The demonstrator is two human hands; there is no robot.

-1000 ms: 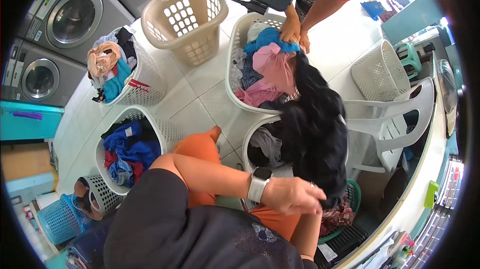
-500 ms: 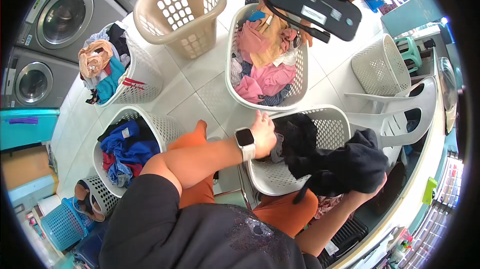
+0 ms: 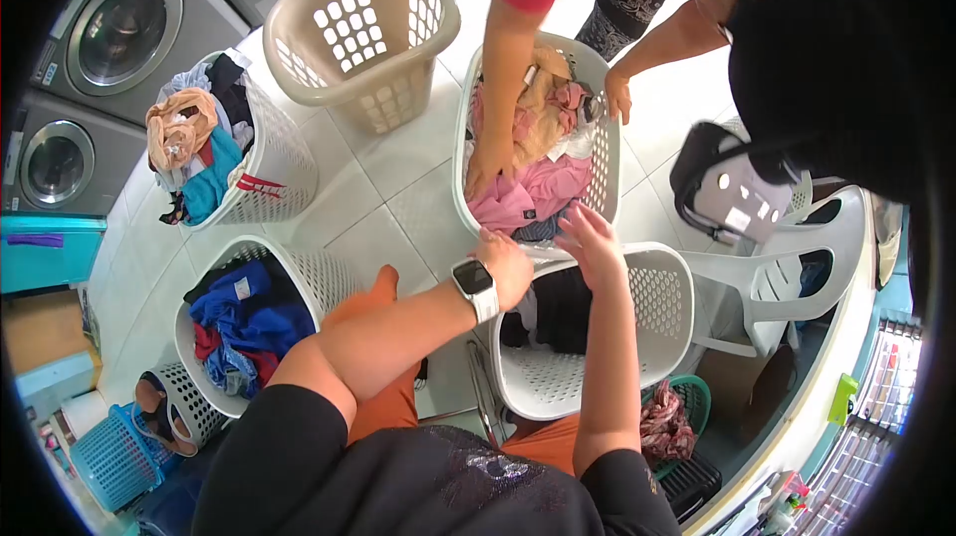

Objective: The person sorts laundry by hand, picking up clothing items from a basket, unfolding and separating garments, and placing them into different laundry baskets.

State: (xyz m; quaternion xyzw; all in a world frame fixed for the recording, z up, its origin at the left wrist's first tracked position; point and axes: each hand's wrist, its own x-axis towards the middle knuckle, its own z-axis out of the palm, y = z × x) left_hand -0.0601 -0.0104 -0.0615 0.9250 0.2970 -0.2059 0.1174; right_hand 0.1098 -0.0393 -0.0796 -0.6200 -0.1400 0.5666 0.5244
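My left hand (image 3: 506, 269), with a smartwatch (image 3: 475, 282) on its wrist, is closed at the far left corner of the near white laundry basket (image 3: 543, 392), fingers partly hidden. My right hand (image 3: 595, 245) is raised over that basket's far rim, fingers spread, holding nothing. Dark clothes (image 3: 560, 309) lie inside the near basket. Just beyond stands another white laundry basket (image 3: 461, 153) heaped with pink clothes (image 3: 543, 193) and a yellowish garment (image 3: 539, 123). Another person's hand (image 3: 490, 160) presses into that heap; their other hand (image 3: 618, 96) touches the right rim.
A beige basket (image 3: 383, 88) stands at the back. On the left are a basket of mixed laundry (image 3: 204, 153) and one with blue clothes (image 3: 239, 302). Front-loading washers (image 3: 124, 33) line the back left. A white plastic chair (image 3: 772, 292) stands right, near a green basket (image 3: 697, 399).
The black garment is gone from my right hand, which has swung left and forward, now open. The other person has leaned in and put a hand into the pink clothes.
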